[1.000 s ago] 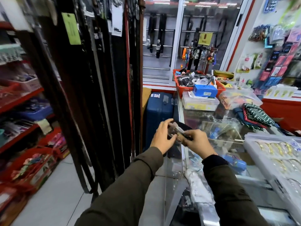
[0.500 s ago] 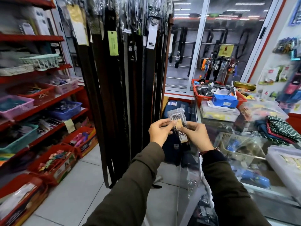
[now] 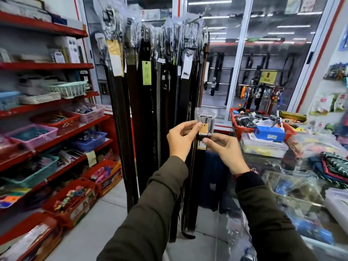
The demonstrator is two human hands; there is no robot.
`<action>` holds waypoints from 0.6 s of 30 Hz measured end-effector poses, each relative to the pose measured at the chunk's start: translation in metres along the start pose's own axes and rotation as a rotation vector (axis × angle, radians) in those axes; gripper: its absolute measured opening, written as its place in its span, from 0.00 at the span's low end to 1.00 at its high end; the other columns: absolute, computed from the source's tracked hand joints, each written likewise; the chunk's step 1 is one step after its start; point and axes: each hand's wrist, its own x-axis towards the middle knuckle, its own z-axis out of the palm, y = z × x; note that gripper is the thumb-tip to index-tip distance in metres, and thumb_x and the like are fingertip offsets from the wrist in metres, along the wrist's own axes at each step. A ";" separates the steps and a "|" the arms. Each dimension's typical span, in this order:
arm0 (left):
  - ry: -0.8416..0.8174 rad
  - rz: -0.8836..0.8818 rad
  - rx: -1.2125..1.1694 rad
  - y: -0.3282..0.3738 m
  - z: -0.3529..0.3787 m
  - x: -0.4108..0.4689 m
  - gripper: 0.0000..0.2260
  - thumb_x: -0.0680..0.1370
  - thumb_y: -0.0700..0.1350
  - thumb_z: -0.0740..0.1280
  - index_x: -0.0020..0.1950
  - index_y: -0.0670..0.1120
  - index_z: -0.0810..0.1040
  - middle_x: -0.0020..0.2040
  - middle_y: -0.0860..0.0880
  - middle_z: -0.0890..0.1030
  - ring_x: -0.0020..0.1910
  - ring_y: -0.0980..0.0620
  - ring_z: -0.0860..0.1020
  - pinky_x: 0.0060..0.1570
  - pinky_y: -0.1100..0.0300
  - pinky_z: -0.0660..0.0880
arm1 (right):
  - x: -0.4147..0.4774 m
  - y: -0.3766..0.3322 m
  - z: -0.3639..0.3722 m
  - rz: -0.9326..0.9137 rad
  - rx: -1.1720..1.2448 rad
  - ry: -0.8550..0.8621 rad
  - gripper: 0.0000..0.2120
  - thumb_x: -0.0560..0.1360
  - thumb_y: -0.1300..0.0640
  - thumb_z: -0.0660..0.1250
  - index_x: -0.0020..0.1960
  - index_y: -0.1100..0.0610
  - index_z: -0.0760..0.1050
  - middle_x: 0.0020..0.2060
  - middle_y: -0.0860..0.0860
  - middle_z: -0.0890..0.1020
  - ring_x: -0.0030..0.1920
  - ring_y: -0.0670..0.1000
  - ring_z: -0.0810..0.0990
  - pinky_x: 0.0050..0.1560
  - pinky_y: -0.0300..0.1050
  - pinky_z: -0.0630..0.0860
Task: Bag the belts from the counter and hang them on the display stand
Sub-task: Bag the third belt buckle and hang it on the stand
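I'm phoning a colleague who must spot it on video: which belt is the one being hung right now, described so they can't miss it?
Start at the tall display stand of dark hanging belts in mid-shop. Just in front of its right edge, both hands hold one belt at chest height. Unlike the racked ones, its bagged buckle sits low, pinched by the left hand and right hand, tan tag showing.

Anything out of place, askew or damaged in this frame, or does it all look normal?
Nothing stands out. Both hands, left hand and right hand, hold the bagged belt upright by its buckle end in front of the display stand, where the other belts hang straight in their sleeves. The counter is cluttered, but nothing looks spilled.
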 end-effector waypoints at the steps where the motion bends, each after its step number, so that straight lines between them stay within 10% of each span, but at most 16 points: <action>1: -0.008 -0.023 -0.018 0.005 -0.002 0.004 0.10 0.72 0.53 0.78 0.50 0.51 0.87 0.46 0.50 0.89 0.49 0.52 0.87 0.52 0.51 0.84 | 0.007 -0.009 0.002 -0.021 0.019 -0.004 0.07 0.70 0.57 0.78 0.45 0.46 0.87 0.41 0.46 0.89 0.45 0.43 0.87 0.42 0.36 0.82; 18: -0.069 0.107 -0.237 0.138 0.003 0.089 0.14 0.78 0.37 0.73 0.62 0.37 0.82 0.55 0.40 0.85 0.45 0.60 0.84 0.47 0.63 0.81 | 0.096 -0.143 0.032 -0.235 0.327 0.090 0.17 0.72 0.62 0.76 0.60 0.64 0.81 0.49 0.57 0.88 0.49 0.52 0.87 0.50 0.45 0.84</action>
